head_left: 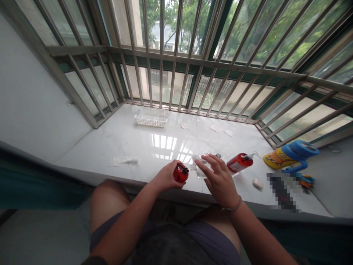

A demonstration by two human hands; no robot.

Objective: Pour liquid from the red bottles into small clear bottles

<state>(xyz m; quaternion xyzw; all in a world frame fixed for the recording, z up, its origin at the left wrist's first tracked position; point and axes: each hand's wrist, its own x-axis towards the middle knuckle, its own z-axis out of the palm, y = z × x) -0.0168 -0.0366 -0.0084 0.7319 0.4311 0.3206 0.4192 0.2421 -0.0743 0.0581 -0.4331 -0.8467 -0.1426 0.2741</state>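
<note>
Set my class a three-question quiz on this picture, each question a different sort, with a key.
1. What is in the left hand?
A) a spoon
B) a red bottle
C) a towel

2. True or false: the pump bottle is between the right hand and the flask.

3. Fill in: beyond the hands, toward the window, stands a white, holed ____.

Key: 1. B; 2. True; 3. basket.
</note>
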